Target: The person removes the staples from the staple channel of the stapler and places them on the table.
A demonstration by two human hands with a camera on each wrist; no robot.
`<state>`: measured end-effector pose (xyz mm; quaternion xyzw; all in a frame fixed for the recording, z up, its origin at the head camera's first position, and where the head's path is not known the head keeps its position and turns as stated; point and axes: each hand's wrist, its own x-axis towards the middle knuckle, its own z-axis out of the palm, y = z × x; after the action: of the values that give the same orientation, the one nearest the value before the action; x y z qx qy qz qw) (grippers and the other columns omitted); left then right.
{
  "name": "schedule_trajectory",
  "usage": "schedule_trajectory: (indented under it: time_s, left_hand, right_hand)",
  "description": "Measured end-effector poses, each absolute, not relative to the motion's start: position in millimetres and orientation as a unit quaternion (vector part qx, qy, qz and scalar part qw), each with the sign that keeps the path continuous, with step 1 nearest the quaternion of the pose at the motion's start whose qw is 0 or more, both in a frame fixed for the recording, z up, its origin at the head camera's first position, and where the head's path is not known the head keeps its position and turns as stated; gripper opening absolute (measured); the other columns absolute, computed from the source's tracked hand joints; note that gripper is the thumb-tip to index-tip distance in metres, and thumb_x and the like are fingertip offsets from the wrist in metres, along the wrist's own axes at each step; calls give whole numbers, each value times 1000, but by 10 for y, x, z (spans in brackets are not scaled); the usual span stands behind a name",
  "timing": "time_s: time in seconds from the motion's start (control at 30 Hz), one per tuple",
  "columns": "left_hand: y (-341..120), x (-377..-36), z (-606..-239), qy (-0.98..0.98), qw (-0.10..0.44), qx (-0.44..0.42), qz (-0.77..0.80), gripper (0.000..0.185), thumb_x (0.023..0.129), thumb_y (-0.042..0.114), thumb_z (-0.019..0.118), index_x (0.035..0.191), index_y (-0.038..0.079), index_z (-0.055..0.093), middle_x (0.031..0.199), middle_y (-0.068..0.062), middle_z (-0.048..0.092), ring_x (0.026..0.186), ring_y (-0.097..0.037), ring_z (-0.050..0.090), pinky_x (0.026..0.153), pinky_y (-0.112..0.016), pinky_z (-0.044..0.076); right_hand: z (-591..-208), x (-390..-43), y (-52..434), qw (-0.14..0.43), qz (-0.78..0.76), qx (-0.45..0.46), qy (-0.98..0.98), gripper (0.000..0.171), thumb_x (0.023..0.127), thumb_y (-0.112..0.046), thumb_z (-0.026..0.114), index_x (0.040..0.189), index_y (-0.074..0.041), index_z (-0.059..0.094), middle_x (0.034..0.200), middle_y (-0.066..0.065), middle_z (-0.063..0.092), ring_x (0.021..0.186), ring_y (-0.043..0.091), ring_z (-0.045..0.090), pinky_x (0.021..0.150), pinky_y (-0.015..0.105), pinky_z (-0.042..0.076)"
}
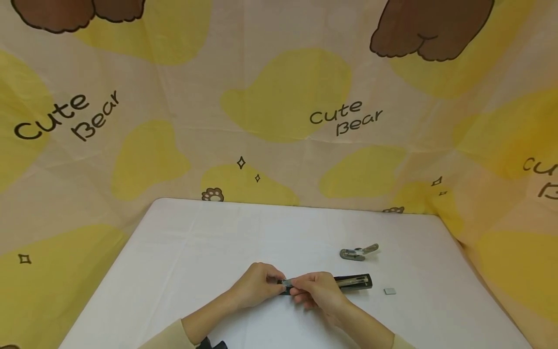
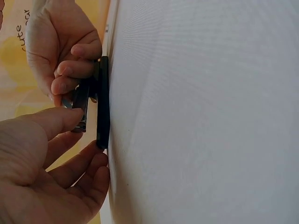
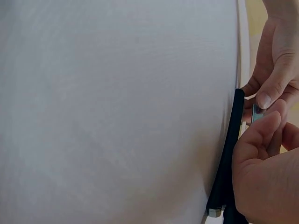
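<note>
A black stapler (image 1: pixel 357 282) lies on the white table with its top cover swung back to the right, the inner channel facing up. My left hand (image 1: pixel 254 287) pinches the front end of its magazine between thumb and finger; in the left wrist view that magazine (image 2: pixel 80 108) stands raised apart from the black base (image 2: pixel 103 105). Over the stapler's middle, my right hand (image 1: pixel 321 292) pinches a small grey strip of staples (image 3: pixel 256 113) at the magazine. How far the strip sits inside the channel is hidden by fingers.
A short grey block, apparently staples (image 1: pixel 389 291), lies right of the stapler. Farther back rests a small grey hinged tool (image 1: pixel 358 252) with one arm raised. A black object (image 1: pixel 211 344) shows at the front edge by the left forearm. Printed cloth (image 1: pixel 279 97) hangs behind the table.
</note>
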<state>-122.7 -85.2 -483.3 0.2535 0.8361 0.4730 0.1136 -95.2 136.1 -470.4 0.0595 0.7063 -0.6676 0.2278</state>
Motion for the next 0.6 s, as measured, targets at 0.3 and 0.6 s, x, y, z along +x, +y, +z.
schedule_trajectory:
  time_s: [0.3,0.6]
  left_hand:
    - [-840,-1226,-4829,842,112,251,465,14,89,13,82,103,10,82,96,8,74,81,-7,57,71,-25,49]
    - [-848,-1226,-4835,845,104,251,461,14,88,13,83,102,11,82,95,10,74,80,-6,57,71,-25,49]
  right_hand:
    - [-4710,-926,1400,204,-661,78,718,25,95,-16,69,108,5,75,79,1,76,65,8,70,57,24,50]
    - [-4607,-885,1468,187,-654,85,728,27,95,-18,71,109,4,76,81,0,76,70,10,70,59,24,52]
